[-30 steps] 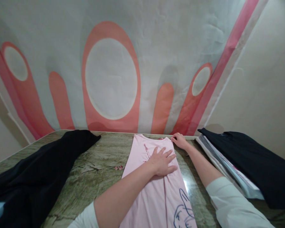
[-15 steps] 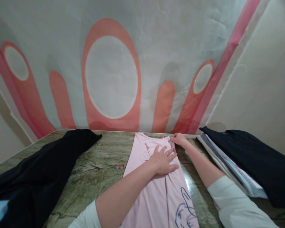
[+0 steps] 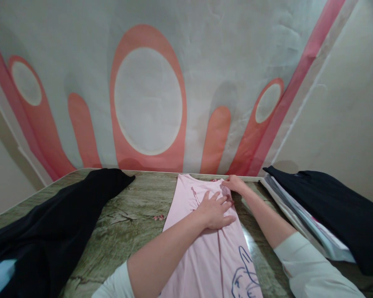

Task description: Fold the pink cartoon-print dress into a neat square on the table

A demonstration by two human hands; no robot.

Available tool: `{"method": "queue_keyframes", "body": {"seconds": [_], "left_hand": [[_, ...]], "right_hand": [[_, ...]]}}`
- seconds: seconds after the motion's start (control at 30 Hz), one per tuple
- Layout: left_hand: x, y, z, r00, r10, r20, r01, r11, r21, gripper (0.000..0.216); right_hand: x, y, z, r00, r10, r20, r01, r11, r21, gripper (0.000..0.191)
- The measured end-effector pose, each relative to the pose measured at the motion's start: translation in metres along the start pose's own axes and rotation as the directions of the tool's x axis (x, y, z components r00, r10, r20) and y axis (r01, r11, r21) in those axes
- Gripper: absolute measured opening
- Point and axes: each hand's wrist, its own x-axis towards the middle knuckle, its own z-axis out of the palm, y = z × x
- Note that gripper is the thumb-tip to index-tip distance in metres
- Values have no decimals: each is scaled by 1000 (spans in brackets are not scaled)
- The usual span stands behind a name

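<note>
A pink shirt [image 3: 192, 252] lies lengthwise in front of me, its neckline towards the far table edge and a dark blue line drawing at its lower right. Flat on its upper part rests my left hand [image 3: 216, 211], fingers spread, pressing the cloth. My right hand [image 3: 235, 184] is at the far right shoulder corner, its bent fingers gripping the fabric there. Small wrinkles run below the neckline beside the left hand. The near end of the shirt is cut off by the picture's bottom edge.
On the left of the wood-patterned table [image 3: 133, 236] lies a loose heap of black clothing [image 3: 56, 223], with something light blue [image 3: 1, 273] under it. A stack of folded garments, topped by a black one [image 3: 326, 207], stands at the right. Behind rises a printed wall covering [image 3: 202, 54].
The fingers of my right hand have shifted slightly inward over the shirt's shoulder corner. My left hand stays flat in nearly the same place. The whole view has shifted slightly.
</note>
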Motion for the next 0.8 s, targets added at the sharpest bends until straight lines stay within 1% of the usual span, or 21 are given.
{"method": "queue_keyframes", "body": {"seconds": [0.2, 0.3, 0.4, 0.5, 0.7, 0.8], "left_hand": [[-1, 0, -1, 1000, 1, -7, -1, 1000, 9, 61], [-1, 0, -1, 1000, 6, -13, -6, 1000, 1, 62], [-1, 0, -1, 1000, 10, -6, -10, 1000, 0, 61], [-1, 1, -2, 1000, 7, -1, -7, 1000, -2, 61], [-2, 3, -4, 1000, -9, 11, 9, 1000, -27, 62], [-4, 2, -5, 1000, -1, 12, 2, 1000, -31, 63]], "right_hand": [[2, -1, 1, 995, -68, -71, 77, 988, 133, 7], [4, 3, 2, 993, -76, -93, 95, 973, 211, 6], [5, 7, 5, 993, -45, -112, 76, 953, 293, 13], [6, 11, 7, 994, -7, -106, 47, 925, 376, 17], [13, 12, 13, 994, 65, -88, -13, 868, 497, 18], [13, 13, 11, 993, 84, -89, -23, 843, 537, 17]]}}
